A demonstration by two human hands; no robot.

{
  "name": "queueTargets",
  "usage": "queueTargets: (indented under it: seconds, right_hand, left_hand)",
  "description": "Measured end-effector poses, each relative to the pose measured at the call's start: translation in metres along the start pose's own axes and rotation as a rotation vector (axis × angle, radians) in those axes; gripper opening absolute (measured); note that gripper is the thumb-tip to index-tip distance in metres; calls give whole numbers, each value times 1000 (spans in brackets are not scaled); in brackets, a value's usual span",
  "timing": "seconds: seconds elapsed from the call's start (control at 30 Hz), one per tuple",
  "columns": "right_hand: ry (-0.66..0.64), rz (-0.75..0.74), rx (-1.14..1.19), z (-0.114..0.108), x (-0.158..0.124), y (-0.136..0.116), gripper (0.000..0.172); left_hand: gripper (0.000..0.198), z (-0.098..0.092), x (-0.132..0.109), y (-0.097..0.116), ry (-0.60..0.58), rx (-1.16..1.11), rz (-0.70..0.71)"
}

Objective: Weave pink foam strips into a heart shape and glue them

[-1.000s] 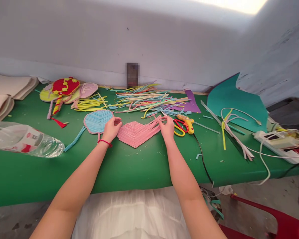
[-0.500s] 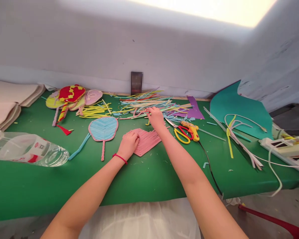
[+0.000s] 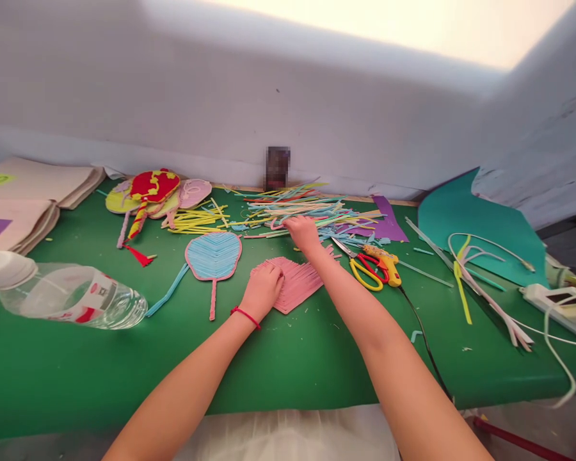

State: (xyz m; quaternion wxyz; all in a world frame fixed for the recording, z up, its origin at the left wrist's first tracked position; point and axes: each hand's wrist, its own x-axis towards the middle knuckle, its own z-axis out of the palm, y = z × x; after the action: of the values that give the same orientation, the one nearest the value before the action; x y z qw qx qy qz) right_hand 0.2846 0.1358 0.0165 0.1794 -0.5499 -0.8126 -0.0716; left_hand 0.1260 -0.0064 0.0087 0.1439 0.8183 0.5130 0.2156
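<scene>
My left hand point(image 3: 265, 285), with a red cord at the wrist, rests on the left part of a pink panel point(image 3: 295, 287) made of pipe cleaners laid side by side. Its fingers are curled and press the panel against the table. Beyond the panel, my right hand point(image 3: 302, 232) is closed at the near edge of a heap of loose coloured pipe cleaners point(image 3: 297, 208). A bent pink pipe cleaner point(image 3: 274, 223) shows at its fingertips. Left of my hands lies a finished blue fan point(image 3: 214, 255) with a pink rim and handle.
Scissors point(image 3: 367, 272) and a yellow glue gun point(image 3: 388, 266) with a black cord lie right of the panel. A clear bottle point(image 3: 72, 294) lies at left, near decorated fans point(image 3: 153, 186) and yellow pipe cleaners point(image 3: 196, 221). A teal sheet point(image 3: 480, 224) and power strip point(image 3: 552, 304) are at right.
The view has shifted, so everything appears farther right and lower. My right hand has moved slightly left over the heap's edge. My left hand stays on the pink panel.
</scene>
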Motion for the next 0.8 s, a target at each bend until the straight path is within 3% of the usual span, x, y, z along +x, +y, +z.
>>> queueTargets:
  seconds: [0.13, 0.3, 0.43, 0.53, 0.63, 0.8]
  right_hand:
    - [145, 68, 97, -20, -14, 9, 30]
    - [685, 309, 728, -68, -49, -7, 29]
    - [915, 494, 1029, -94, -84, -26, 34]
    - [911, 584, 1225, -91, -104, -31, 34]
    - [782, 655, 1477, -76, -116, -30, 33]
    - [549, 693, 1716, -57, -122, -30, 35]
  left_hand:
    - [17, -1, -1, -2, 22, -29, 5]
    - [21, -3, 0, -3, 101, -81, -3]
    - [23, -8, 0, 1, 195, -127, 9]
    - [32, -13, -2, 6, 314, -158, 28]
    - [45, -15, -3, 8, 440, -141, 82]
    - [50, -9, -1, 2, 401, -28, 163]
